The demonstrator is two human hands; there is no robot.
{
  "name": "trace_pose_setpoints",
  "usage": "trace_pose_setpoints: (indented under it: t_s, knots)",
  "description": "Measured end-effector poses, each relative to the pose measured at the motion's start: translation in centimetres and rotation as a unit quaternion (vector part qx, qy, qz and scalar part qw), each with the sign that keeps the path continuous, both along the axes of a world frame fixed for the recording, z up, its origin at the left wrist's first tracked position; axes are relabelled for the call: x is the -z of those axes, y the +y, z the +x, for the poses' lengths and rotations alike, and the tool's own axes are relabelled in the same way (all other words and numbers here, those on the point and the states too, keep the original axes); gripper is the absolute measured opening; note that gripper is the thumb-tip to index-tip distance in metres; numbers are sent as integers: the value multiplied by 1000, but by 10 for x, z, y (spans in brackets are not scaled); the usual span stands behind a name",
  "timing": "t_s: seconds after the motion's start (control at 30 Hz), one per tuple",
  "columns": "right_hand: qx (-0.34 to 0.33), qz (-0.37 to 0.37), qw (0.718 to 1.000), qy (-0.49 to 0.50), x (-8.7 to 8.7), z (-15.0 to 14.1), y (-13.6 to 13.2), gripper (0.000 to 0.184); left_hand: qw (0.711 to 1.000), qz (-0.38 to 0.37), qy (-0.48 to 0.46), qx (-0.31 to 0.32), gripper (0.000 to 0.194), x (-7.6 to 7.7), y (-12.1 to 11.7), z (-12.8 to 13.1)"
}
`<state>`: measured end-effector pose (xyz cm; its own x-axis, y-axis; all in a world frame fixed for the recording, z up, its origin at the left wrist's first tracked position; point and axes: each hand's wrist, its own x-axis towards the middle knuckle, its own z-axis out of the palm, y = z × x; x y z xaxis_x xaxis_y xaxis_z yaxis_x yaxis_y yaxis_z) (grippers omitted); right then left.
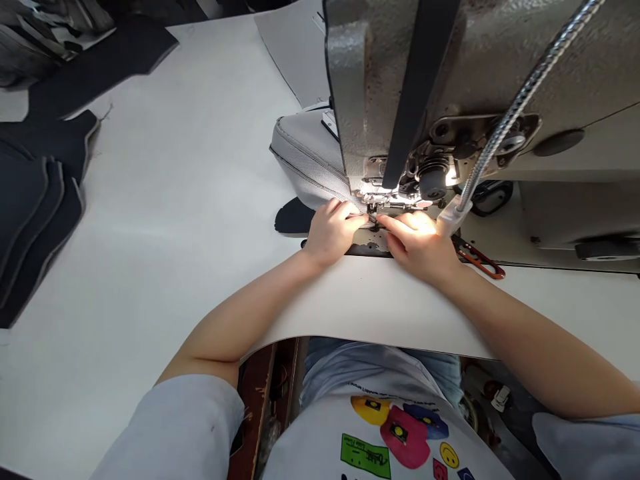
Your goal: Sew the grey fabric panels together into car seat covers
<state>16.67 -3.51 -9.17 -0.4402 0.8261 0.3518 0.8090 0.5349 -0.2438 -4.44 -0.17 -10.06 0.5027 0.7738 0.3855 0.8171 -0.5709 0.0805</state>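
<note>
A stitched grey fabric piece, rounded and three-dimensional, lies partly under the head of a sewing machine. My left hand is closed on its near edge, with the fingertips just left of the needle area. From the other side, my right hand pinches at the same edge, its index finger reaching toward the presser foot. The machine lamp lights both sets of fingertips. Little of the fabric shows between them. Below the grey piece rests a dark rounded flap.
Thread snips with red handles lie beside my right wrist. Dark fabric panels are stacked on the white table at left, with a grey bundle behind. A braided metal lamp neck crosses above my right hand.
</note>
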Motion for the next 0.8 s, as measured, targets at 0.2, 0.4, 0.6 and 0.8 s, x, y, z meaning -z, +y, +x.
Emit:
trace_pose_setpoints:
  t_s: [0.2,0.4,0.6,0.8]
  knots:
    - [-26,-4,998,-51,-1,-1,4,40,994,-4,-12,108,34,-2,7,-13]
    - [3,-47,994,-95,-6,-9,3,40,990,-13,-16,139,36,-8,3,-23]
    - [16,-30,995,-92,-3,-12,6,43,992,-63,9,106,37,-6,15,-17]
    - [20,-18,998,-52,1,-11,3,39,990,-103,14,99,29,-8,33,-13]
